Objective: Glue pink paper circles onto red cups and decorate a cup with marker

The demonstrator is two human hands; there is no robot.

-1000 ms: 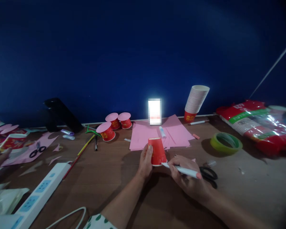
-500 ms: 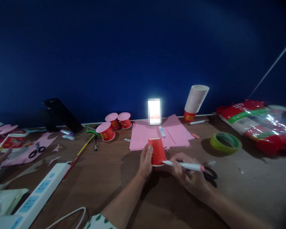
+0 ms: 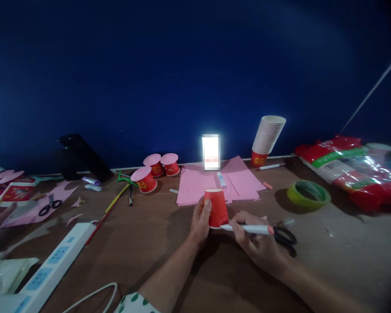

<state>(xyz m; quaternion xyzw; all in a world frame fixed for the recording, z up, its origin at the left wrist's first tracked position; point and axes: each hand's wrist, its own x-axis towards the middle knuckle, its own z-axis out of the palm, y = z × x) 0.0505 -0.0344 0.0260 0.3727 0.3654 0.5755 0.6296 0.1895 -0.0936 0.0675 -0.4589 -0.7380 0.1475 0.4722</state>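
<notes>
My left hand (image 3: pixel 200 224) is closed around the left side of a red paper cup (image 3: pixel 219 208), which is held upside down with its wide rim toward me. In my right hand (image 3: pixel 256 241) is a white marker (image 3: pixel 252 229) with a pinkish end, gripped like a pen. Its tip is at the cup's lower right edge, near faint marks on the red side; I cannot tell whether it touches. Black scissor handles (image 3: pixel 285 239) show just beyond my right hand. Behind the cup lie pink paper sheets (image 3: pixel 195 184) with a glue stick (image 3: pixel 221 180) on them.
Several red cups topped with pink discs (image 3: pixel 144 179) stand left of the paper. A leaning cup stack (image 3: pixel 269 134), a green tape roll (image 3: pixel 293 195) and a red cup bag (image 3: pixel 371 191) are at right. A power strip (image 3: pixel 60 256) and another person's hand (image 3: pixel 0 219) are at left.
The marker and my right hand have shifted slightly left and down, toward the cup's bottom rim. The cup has moved a little to the right in my left hand.
</notes>
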